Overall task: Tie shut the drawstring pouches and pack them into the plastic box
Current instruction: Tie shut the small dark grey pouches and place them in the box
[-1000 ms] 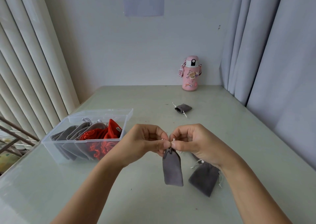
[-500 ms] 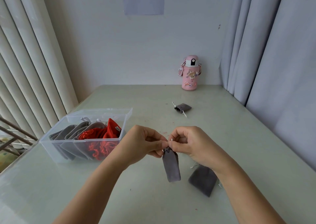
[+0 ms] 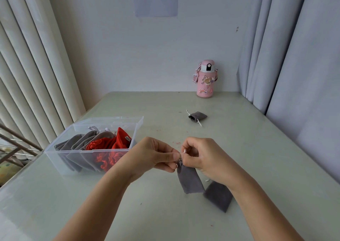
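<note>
A grey drawstring pouch [image 3: 189, 181] hangs above the table between my hands. My left hand [image 3: 152, 155] and my right hand [image 3: 204, 157] both pinch its white cords at the gathered neck, fingertips nearly touching. A second grey pouch [image 3: 218, 197] lies flat on the table under my right wrist, partly hidden by it. A third grey pouch [image 3: 197, 116] lies farther back, mouth loose, cords trailing. The clear plastic box [image 3: 60, 160] stands to the left and holds several grey pouches and red pouches [image 3: 114, 145].
A pink water bottle [image 3: 205, 79] stands at the table's far edge by the wall. Vertical blinds run along the left side, grey curtains [image 3: 294, 65] along the right. The pale green table [image 3: 257, 157] stretches bare on the right.
My hands stay together at the pouch's neck, working the cords. The hanging pouch has swung slightly, its bottom now tilted to the right.
</note>
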`<action>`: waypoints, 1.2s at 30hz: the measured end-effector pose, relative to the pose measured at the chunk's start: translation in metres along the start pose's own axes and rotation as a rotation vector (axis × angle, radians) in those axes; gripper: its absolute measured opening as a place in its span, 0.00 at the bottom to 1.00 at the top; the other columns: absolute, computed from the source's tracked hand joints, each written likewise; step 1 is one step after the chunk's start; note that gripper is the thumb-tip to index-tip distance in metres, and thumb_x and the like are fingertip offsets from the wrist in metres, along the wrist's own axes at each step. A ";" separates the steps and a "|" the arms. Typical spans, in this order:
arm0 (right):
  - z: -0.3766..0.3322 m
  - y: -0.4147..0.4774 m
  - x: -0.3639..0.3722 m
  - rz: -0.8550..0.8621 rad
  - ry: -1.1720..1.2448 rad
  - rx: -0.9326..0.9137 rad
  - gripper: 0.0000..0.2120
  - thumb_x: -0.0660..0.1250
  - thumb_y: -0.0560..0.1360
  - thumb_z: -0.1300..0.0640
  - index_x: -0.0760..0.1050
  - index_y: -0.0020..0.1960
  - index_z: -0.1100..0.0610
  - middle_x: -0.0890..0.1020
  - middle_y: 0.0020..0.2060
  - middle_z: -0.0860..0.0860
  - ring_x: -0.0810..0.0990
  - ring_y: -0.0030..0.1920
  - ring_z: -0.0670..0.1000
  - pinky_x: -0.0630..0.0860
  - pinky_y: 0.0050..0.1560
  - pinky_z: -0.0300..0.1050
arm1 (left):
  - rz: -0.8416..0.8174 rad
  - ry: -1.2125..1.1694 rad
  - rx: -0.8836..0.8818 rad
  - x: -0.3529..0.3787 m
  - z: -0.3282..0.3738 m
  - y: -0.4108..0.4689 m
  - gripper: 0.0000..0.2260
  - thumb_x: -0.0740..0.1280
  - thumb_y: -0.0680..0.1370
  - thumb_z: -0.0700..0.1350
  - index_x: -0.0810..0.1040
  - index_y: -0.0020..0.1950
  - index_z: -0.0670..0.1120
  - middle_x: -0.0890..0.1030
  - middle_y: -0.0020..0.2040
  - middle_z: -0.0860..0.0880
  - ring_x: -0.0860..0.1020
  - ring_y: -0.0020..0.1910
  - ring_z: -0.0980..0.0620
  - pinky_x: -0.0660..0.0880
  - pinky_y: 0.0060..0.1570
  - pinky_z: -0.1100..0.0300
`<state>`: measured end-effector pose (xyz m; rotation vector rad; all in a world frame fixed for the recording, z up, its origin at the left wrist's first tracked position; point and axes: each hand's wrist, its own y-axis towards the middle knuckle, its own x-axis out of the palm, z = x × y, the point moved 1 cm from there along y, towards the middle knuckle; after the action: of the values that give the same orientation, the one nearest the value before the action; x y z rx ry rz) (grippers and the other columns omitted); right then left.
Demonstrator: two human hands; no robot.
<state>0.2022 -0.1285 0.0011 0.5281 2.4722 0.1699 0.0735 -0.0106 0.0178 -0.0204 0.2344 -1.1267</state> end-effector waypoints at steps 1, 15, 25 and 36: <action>0.001 0.001 0.000 0.009 0.003 -0.008 0.08 0.68 0.73 0.61 0.73 0.37 0.53 0.73 0.25 0.41 0.67 0.29 0.41 0.64 0.31 0.34 | 0.018 0.022 0.025 0.001 -0.001 0.001 0.04 0.69 0.74 0.37 0.82 0.44 0.36 0.81 0.31 0.44 0.79 0.31 0.54 0.78 0.37 0.65; 0.001 0.006 0.000 0.086 0.244 -0.007 0.06 0.67 0.73 0.62 0.75 0.38 0.55 0.75 0.27 0.42 0.70 0.30 0.42 0.66 0.33 0.33 | 0.377 0.496 0.485 0.013 -0.003 0.000 0.04 0.71 0.73 0.40 0.80 0.41 0.48 0.83 0.36 0.51 0.81 0.37 0.56 0.78 0.43 0.60; 0.000 0.002 -0.002 0.104 0.106 0.024 0.04 0.68 0.73 0.64 0.76 0.40 0.58 0.74 0.24 0.41 0.68 0.26 0.40 0.63 0.29 0.31 | 0.379 0.477 0.506 0.018 -0.008 0.005 0.03 0.72 0.72 0.38 0.80 0.39 0.43 0.82 0.36 0.51 0.81 0.38 0.55 0.78 0.45 0.58; -0.003 0.003 -0.006 0.060 0.409 0.051 0.05 0.65 0.77 0.65 0.77 0.43 0.58 0.81 0.36 0.48 0.81 0.40 0.47 0.77 0.49 0.46 | 0.426 0.419 0.563 0.013 -0.003 0.002 0.05 0.71 0.73 0.36 0.79 0.40 0.45 0.81 0.35 0.53 0.80 0.38 0.56 0.76 0.38 0.69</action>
<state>0.2058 -0.1282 0.0074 0.6424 2.8651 0.2610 0.0797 -0.0210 0.0126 0.7399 0.2701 -0.7282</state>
